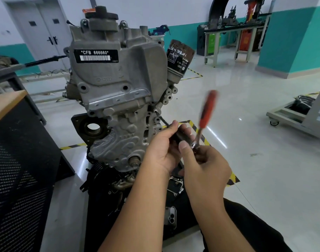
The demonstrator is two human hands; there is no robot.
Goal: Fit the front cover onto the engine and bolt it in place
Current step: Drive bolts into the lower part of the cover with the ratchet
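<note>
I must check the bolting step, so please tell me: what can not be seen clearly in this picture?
All in the head view:
- Ratchet: red handle smeared by motion blur.
- Ratchet head: hidden in the right hand.
- Extension bar: rear part covered by the left hand.
- Bolt on the front cover: too small, hidden by the bar's tip.

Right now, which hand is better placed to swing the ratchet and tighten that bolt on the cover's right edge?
The right hand. It grips the ratchet at its head, the orange handle free to swing. The left hand holds the extension bar, steadying it on the bolt at the front cover edge.
</note>
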